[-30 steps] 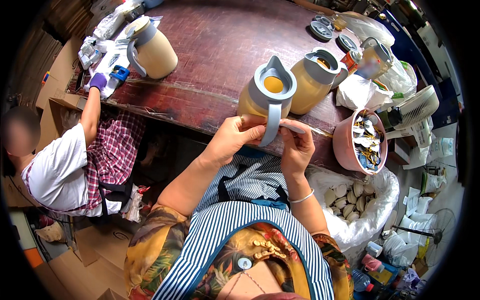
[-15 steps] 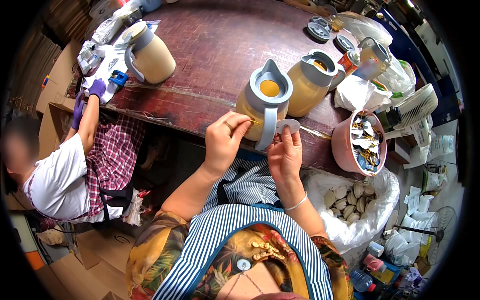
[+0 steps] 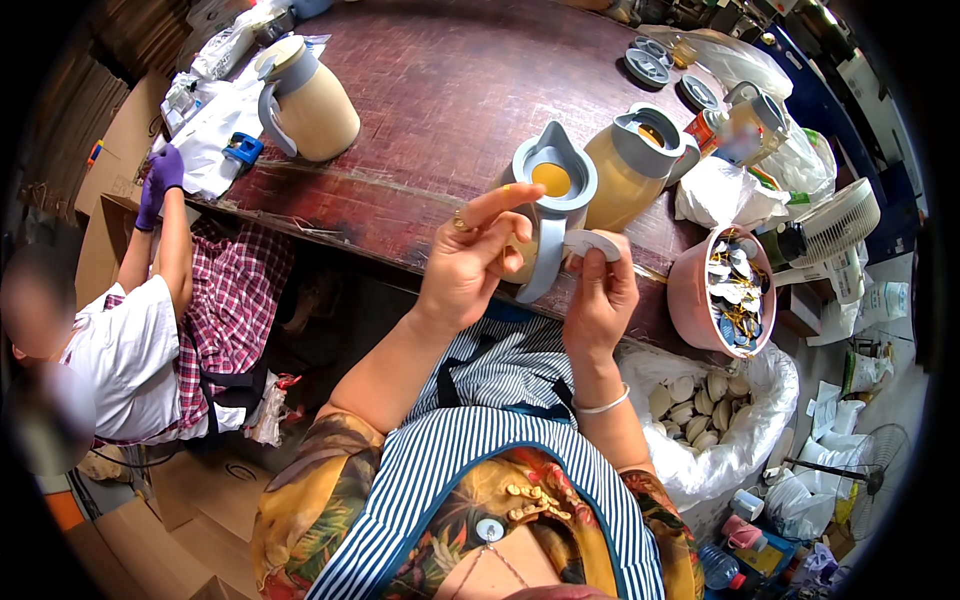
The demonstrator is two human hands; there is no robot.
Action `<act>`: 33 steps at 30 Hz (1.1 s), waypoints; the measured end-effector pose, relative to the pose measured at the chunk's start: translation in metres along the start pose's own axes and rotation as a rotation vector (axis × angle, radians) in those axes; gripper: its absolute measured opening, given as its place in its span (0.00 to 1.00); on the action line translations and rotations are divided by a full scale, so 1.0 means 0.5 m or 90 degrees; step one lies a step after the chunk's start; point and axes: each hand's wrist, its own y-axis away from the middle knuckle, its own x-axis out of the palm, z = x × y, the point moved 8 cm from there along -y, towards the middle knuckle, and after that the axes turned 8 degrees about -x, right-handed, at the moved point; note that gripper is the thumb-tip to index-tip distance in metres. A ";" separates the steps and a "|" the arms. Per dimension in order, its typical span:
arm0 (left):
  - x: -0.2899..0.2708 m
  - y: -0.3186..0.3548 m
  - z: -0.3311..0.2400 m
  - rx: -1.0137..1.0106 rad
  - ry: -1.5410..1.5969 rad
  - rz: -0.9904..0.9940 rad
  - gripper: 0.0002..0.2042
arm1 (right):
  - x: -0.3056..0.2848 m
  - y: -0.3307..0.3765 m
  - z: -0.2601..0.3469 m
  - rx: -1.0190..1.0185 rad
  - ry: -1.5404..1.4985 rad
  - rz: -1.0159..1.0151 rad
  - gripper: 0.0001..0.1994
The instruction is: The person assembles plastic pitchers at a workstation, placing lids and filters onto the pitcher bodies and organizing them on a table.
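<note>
A beige vacuum jug (image 3: pixel 550 180) with a grey spout collar and grey handle stands at the table's near edge; its round opening shows amber inside. At the jug's left, my left hand (image 3: pixel 468 262) has its index finger stretched across the collar, the other fingers loosely bent and apart. A small yellow trace shows on that finger, too small to make out. Beside the handle, my right hand (image 3: pixel 600 300) pinches a round white tag (image 3: pixel 594 243) between thumb and fingers. Whether a cord joins tag and left hand cannot be made out.
A second jug (image 3: pixel 625 165) stands close behind, another jug (image 3: pixel 312 105) at far left. A pink bucket (image 3: pixel 690 300) of tags with gold cords sits right, above a bag (image 3: pixel 765 420) of pale discs. Grey lids (image 3: pixel 647 68) lie far right. A purple-gloved person (image 3: pixel 130 340) works left.
My left hand has let the gold cord out of its pinch and risen, index finger now stretched over the collar. My right hand has shifted slightly right and up with the tag, which is tilted.
</note>
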 end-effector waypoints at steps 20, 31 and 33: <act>0.051 0.056 -0.097 0.539 -0.818 -0.304 0.20 | 0.140 -0.065 0.085 -0.516 0.649 0.187 0.11; -0.045 0.048 -0.074 0.300 -0.728 -0.212 0.19 | -0.352 0.174 0.026 -0.166 1.071 0.313 0.08; -0.045 0.043 -0.070 0.283 -0.713 -0.193 0.20 | -0.639 0.250 -0.031 0.373 1.341 0.163 0.16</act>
